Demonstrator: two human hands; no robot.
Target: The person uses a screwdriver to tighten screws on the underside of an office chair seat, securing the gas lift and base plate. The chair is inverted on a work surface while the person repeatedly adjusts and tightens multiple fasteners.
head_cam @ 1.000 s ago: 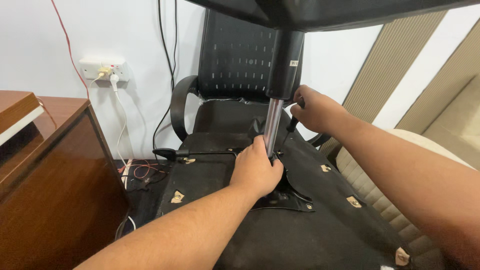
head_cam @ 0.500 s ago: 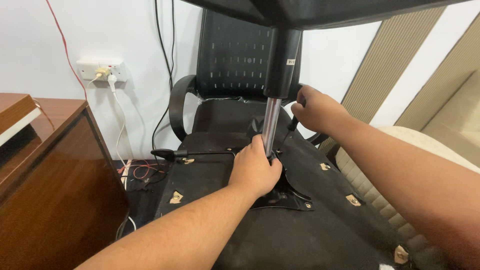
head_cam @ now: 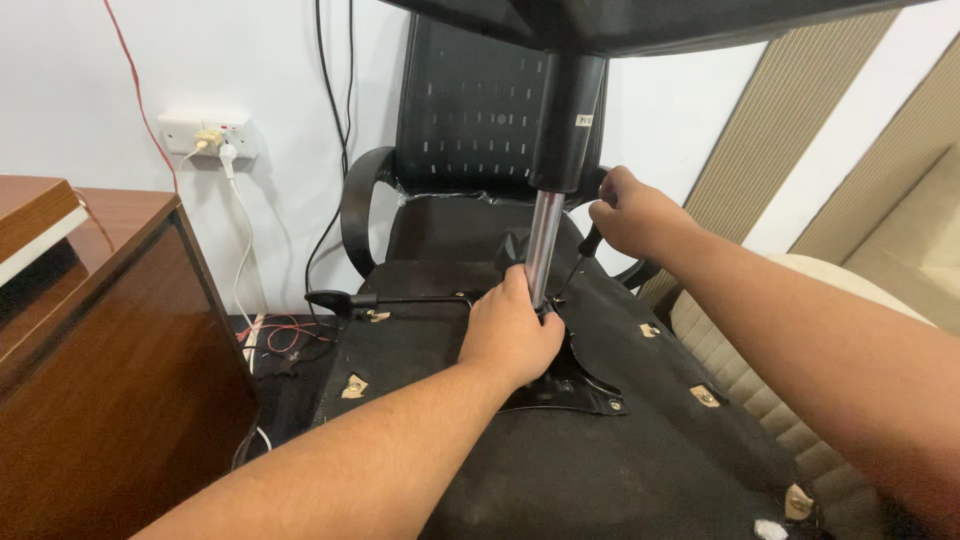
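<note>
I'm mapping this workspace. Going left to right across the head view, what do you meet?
Wooden cabinet → wall socket → black lever → left hand → right hand → beige cushion.

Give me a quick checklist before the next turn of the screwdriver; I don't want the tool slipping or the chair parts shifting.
1. Left hand braces the base of the silver gas cylinder: ok, fingers wrapped around it.
2. Right hand closed on the screwdriver handle: ok.
3. Screwdriver tip seated in a fastener: cannot tell, the tip is hidden behind the cylinder and left hand.
4. Black mounting plate lies flat on the upturned seat underside: ok.
5. Adjustment lever clear of both hands: ok, it sticks out to the left.
6. Chair base overhead steady: cannot tell, mostly out of view.
</note>
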